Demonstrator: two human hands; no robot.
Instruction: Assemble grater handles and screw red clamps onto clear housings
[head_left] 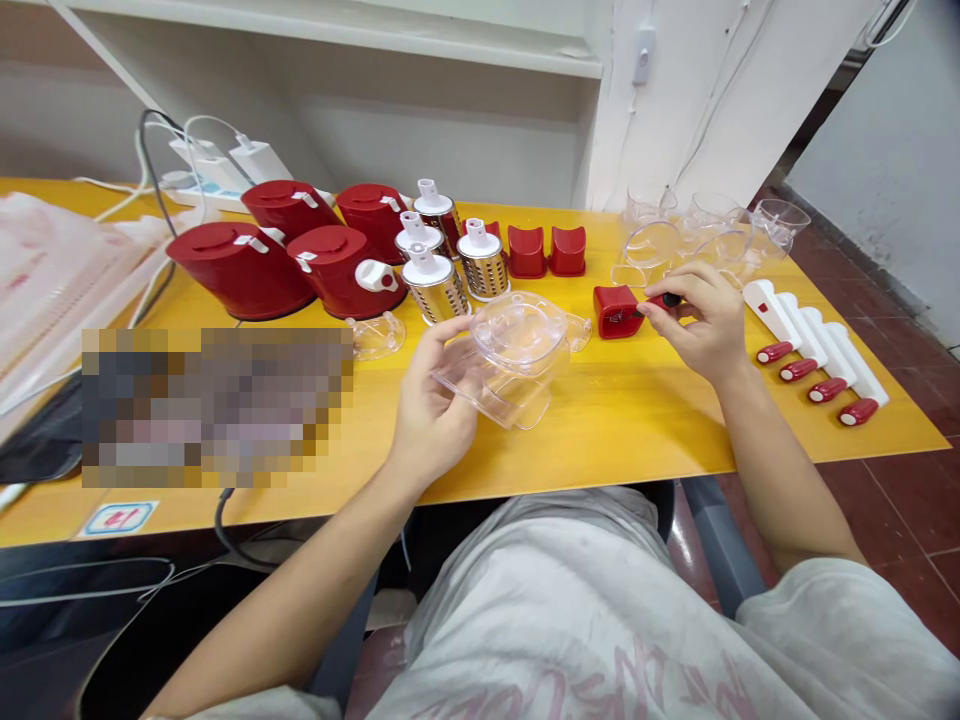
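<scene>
My left hand (439,405) grips a clear plastic grater housing (517,345) by its left side, thumb in front, holding it tilted above the table. Pinched in the fingers of my right hand (701,325) is a small red-and-black tool (667,300) that looks like a screwdriver; its working end is hard to make out. Just left of those fingers a hollow red pusher block (616,312) lies with its open side towards me. A smaller clear plastic piece (577,333) shows behind the housing, partly hidden by it.
Several red grater bodies (240,270) and metal drums with white hubs (435,285) stand at the back left. Red blocks (568,252) and clear housings (652,250) line the back. White cranks with red handles (817,350) lie right. Cables and plastic bags (67,270) are far left.
</scene>
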